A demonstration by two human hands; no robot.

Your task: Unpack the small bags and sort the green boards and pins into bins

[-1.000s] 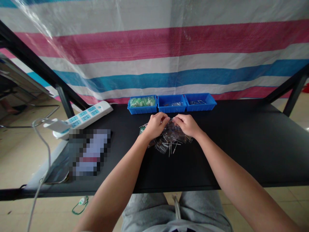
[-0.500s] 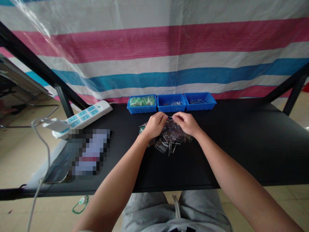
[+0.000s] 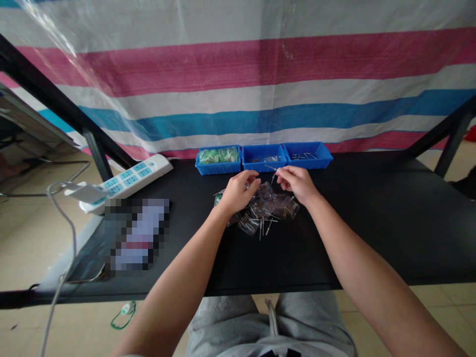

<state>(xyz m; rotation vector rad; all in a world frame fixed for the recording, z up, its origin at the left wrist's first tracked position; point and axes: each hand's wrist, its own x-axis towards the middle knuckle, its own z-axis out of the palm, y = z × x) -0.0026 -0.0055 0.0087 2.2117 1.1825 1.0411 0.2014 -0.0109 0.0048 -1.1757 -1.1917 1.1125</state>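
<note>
My right hand (image 3: 297,183) is closed in a pinch on thin silver blind rivets (image 3: 271,167), which stick out left and down from the fingertips in front of the middle bin. My left hand (image 3: 240,192) hovers over the left side of the pile, thumb and forefinger a little apart with nothing visible between them. Below both hands lies a heap of small clear plastic bags (image 3: 266,203) holding brownish parts. Several loose rivets (image 3: 268,227) poke out at its near edge. A green piece shows partly behind my left hand.
Three blue bins stand behind the heap: the left bin (image 3: 219,169) holds green bags, the middle bin (image 3: 265,167) a few clear bags, the right bin (image 3: 310,162) some rivets. A white power strip (image 3: 128,181) and a blurred-out item (image 3: 141,235) lie left on the black table (image 3: 271,270).
My hands have come apart. The right one has moved a little right with the rivets in its fingers, while the left has stayed nearly in place with its fingers loosened.
</note>
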